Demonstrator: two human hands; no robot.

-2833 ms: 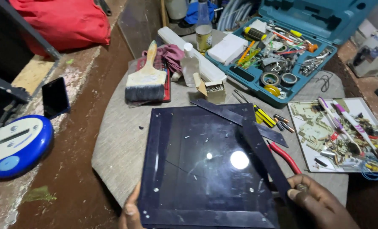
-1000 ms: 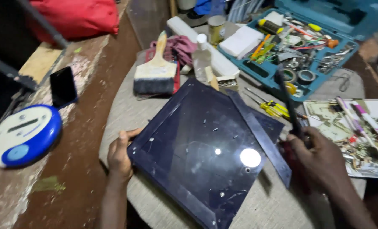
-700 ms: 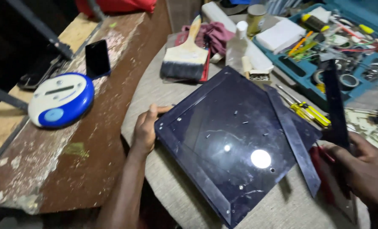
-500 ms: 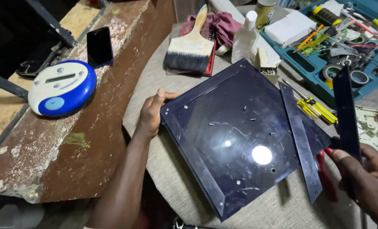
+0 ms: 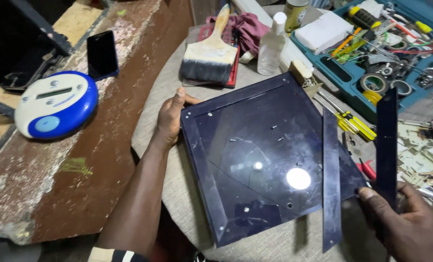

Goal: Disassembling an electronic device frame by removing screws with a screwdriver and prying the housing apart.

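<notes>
A: Since the earlier frame the dark panel (image 5: 260,155) sits rotated into a diamond, and the left hand (image 5: 170,119) has shifted from its near corner to its left edge.

B: Material?

A: Glossy square sheet, dark blue-black, raised frame border, small holes and specks, a lamp glare on the face. It lies flat on grey woven cloth (image 5: 177,174) over a round table.

B: Hands?

A: Left hand is wrapped around the panel's left corner, thumb on top. The right hand (image 5: 406,228) is at the panel's right corner, fingers closed on a flat dark strip (image 5: 386,145) held upright. A second strip (image 5: 331,179) lies across the panel's right edge.

B: Surroundings?

A: Bristle paintbrush (image 5: 209,56) behind the panel, teal toolbox (image 5: 396,53) far right.
</notes>
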